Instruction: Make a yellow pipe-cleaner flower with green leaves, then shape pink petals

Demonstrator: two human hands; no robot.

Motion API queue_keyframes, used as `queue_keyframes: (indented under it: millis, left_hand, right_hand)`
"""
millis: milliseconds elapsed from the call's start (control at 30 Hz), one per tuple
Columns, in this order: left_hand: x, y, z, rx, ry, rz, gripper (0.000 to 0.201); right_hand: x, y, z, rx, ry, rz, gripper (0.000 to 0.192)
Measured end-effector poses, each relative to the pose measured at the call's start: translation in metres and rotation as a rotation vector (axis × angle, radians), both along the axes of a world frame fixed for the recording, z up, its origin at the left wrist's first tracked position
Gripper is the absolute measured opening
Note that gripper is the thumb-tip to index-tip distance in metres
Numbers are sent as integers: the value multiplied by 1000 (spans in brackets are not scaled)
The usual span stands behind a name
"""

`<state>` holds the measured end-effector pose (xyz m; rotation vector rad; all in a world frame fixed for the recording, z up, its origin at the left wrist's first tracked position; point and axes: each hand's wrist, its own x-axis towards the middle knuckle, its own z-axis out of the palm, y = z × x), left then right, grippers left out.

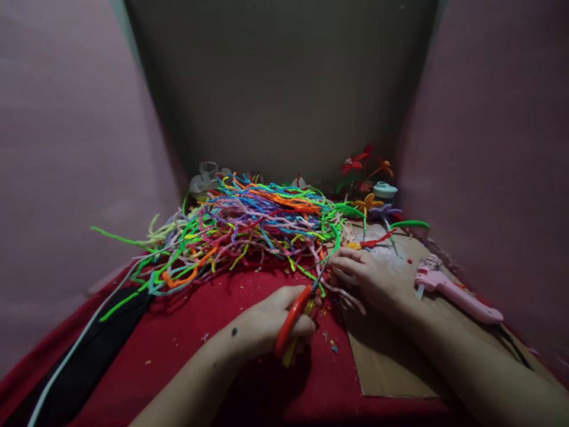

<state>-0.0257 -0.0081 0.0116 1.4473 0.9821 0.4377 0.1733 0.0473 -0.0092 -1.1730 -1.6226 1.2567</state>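
Head camera looks down on a red cloth (231, 308) where the person works with both bare hands. The left hand (271, 323) is closed around the orange handles of a pair of scissors (299, 317), whose blades point up and to the right, toward the other hand. The right hand (367, 274) rests on a sheet of brown cardboard (391, 362) and its fingers are pinched together on a pale pipe cleaner piece (351, 296); the scissor tips are just beside this piece, but I cannot tell if the blades touch it. Behind the hands lies a big tangled pile of pipe cleaners (249, 228) in many colours. On the cardboard, to the right, lies a pink glue gun (453, 292), well apart from the hands. At the back right stand finished pipe cleaner flowers (364, 169). Small coloured scraps are scattered on the cloth near the scissors.
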Motion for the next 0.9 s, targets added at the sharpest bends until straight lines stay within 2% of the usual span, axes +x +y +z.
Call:
queue_keyframes:
  millis: [133,300,500,633,733,800,900]
  left_hand:
    - [3,2,3,27,31,22,12]
    - [4,4,0,66,47,31,12]
    - [2,6,-8,110,18,23,19]
    - [-7,4,0,309,271,-1,17]
    - [-21,-2,11,474,487,-105,18]
    - [-33,-6,15,526,638,-138,21]
    - [-52,-7,15,617,915,-34,24]
  right_hand:
    - [-1,2,-7,-76,112,17,20]
    - [0,0,-2,-53,4,-23,15]
    - [-1,0,-2,-76,41,-26,14]
    - [-1,0,-3,-94,75,-27,12]
    - [0,0,-2,-100,83,-15,12]
    - [0,-1,-1,-107,90,-8,12]
    - [-1,-2,2,-106,97,-9,12]
